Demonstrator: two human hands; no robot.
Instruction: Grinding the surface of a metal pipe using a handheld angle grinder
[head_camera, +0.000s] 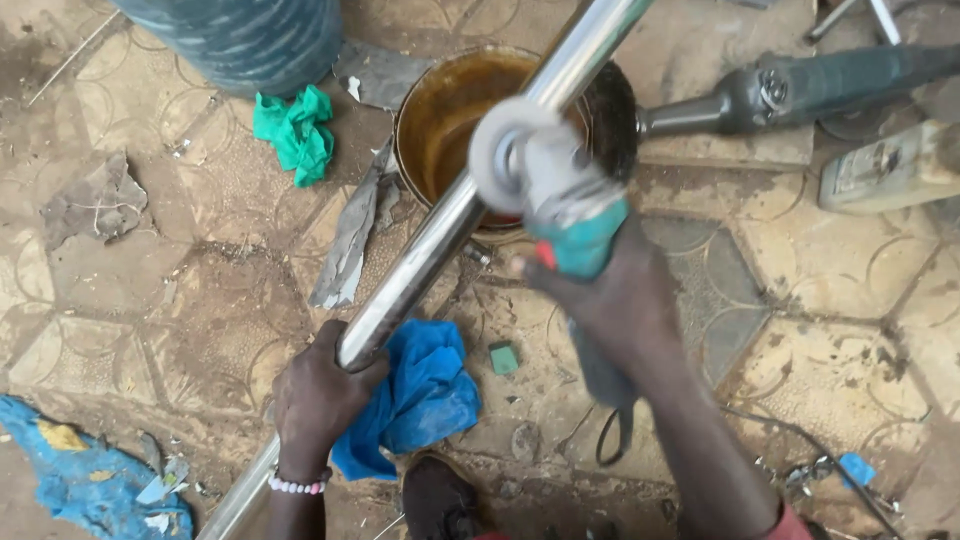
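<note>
My left hand (320, 395) grips a long shiny steel pipe (440, 225) that runs diagonally from the lower left to the top centre. My right hand (620, 300) holds a teal and grey angle grinder (560, 200). Its round pale disc (505, 155) presses against the pipe's side, over a round tin. A bead bracelet circles my left wrist. The grinder's dark cord hangs below my right forearm.
A round tin of brown liquid (440, 110) sits under the pipe. A blue cloth (420, 395), a green cloth (295, 130), a second grinder (800, 90), a small green block (503, 358), a barrel (240, 40) and metal scraps lie on the patterned dirty floor.
</note>
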